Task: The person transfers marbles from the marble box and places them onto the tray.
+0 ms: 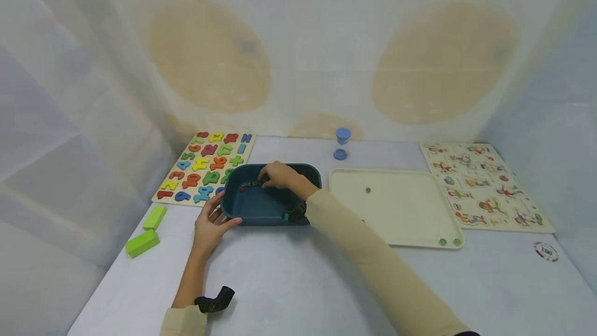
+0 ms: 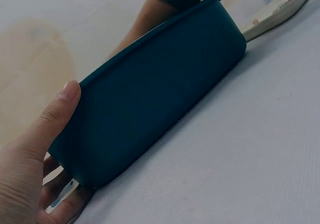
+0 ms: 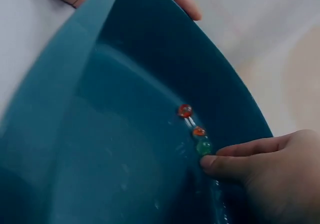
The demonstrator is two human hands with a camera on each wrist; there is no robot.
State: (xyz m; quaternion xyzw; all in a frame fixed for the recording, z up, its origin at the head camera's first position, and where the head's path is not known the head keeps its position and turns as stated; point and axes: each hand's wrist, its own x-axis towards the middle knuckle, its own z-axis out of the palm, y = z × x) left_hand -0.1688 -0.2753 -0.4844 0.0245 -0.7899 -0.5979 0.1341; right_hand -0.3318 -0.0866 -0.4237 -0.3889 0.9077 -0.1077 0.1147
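A dark teal plastic basin (image 1: 261, 219) stands on the white table. My left hand (image 1: 209, 228) grips its near left corner, with the thumb (image 2: 70, 91) on the near wall and the other fingers around the side. Inside the basin, my right hand (image 1: 279, 175) reaches down by the far wall. In the right wrist view its thumb and forefinger pinch a green glass bead (image 3: 204, 147). An orange bead (image 3: 199, 131) and a red bead (image 3: 185, 110) lie beside it in a row on the basin's floor. The right palm is hidden.
Right of the basin lies a cream tray (image 1: 396, 211) with a few beads. Beyond are a picture board (image 1: 485, 185), a poker chip (image 1: 546, 251) and a blue sand timer (image 1: 342, 144). At left are a letter puzzle board (image 1: 205, 170) and two green blocks (image 1: 142, 243).
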